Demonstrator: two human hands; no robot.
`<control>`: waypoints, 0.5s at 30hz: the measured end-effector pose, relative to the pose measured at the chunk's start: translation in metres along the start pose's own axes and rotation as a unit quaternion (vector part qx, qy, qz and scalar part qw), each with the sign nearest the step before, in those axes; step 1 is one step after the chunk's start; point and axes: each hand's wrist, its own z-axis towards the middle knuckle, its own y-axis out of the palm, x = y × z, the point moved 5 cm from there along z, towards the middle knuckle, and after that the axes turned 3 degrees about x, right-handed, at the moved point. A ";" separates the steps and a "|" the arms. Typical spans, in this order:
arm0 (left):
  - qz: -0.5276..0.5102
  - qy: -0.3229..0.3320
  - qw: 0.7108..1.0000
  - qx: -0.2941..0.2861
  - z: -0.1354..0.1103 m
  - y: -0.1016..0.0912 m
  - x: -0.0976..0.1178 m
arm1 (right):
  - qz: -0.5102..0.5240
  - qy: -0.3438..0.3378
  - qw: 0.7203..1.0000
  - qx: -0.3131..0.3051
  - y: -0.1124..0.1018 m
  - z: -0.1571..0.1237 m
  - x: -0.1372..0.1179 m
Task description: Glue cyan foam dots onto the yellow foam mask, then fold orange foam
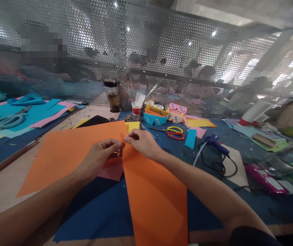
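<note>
An orange paper strip [159,198] hangs down toward me, its upper end in my right hand [143,143], thumb and fingers pinched on its top edge. Close beside it, my left hand [105,153] is closed in a pinch at an orange paper sheet [61,150] spreading out to the left. Whether strip and sheet are still joined at my fingertips I cannot tell. Under my left hand a piece of pink paper [113,171] shows. Both hands are above the dark blue mat [95,215].
Scissors [176,133] with red and yellow handles lie beyond my right hand, near folded paper glasses [155,118]. A blue glue gun [217,143] with its cable and a magenta device [266,179] are at right. At the back stand a jar [113,97] and paper cup [136,108].
</note>
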 end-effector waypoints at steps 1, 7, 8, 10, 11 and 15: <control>0.003 0.002 1.000 0.003 0.000 0.000 0.000 | 0.001 0.000 1.000 -0.005 0.000 0.001 0.001; 0.006 0.014 0.999 0.035 0.004 -0.007 0.002 | -0.040 -0.005 0.997 -0.066 -0.006 0.005 0.001; 0.001 0.017 0.999 0.041 0.005 -0.009 0.002 | -0.046 -0.005 0.995 -0.086 -0.007 0.004 0.001; -0.010 0.021 0.998 0.051 0.006 -0.012 0.002 | -0.047 -0.006 0.991 -0.124 -0.008 0.003 -0.001; -0.016 0.023 0.998 0.055 0.007 -0.013 0.002 | -0.043 -0.006 0.989 -0.138 -0.010 0.002 -0.002; -0.033 0.032 0.996 0.074 0.010 -0.016 0.004 | -0.034 0.019 0.986 -0.162 -0.018 -0.004 -0.001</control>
